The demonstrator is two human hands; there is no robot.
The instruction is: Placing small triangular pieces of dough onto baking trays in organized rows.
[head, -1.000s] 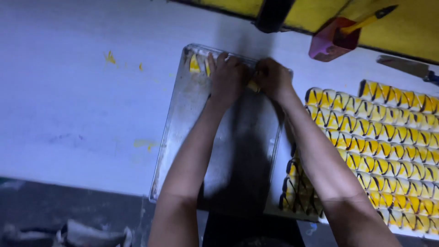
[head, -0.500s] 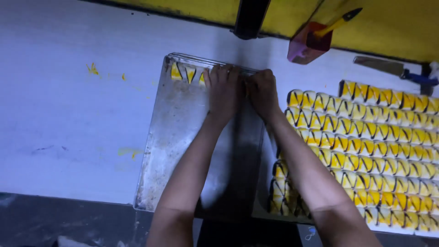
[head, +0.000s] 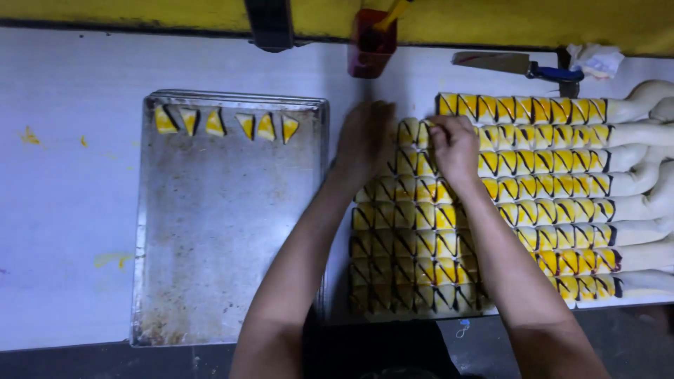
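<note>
Both hands are resting on the far left corner of a large block of yellow, triangular-cut pastry pieces with dark edges (head: 421, 231), which is lying on the white work surface (head: 70, 210) to the right of a rectangular, worn metal baking tray (head: 225, 245). The left hand (head: 365, 137) is lying palm down over the pieces nearest the tray, fingers spread and bent; whether it is gripping any piece cannot be told. The right hand (head: 455, 146) is pinching one yellow piece at the far edge of the block between its fingertips. Six yellow triangular pieces (head: 225, 123) are sitting in a row along the far edge of the tray. Long uncut rolls of pale dough (head: 646, 175) are stretching off to the right of the cut block. At the far side of the surface, a dark red cup (head: 371, 43) holding a yellow-handled tool is standing, and a blue-handled knife (head: 519, 64) is lying to its right.
</note>
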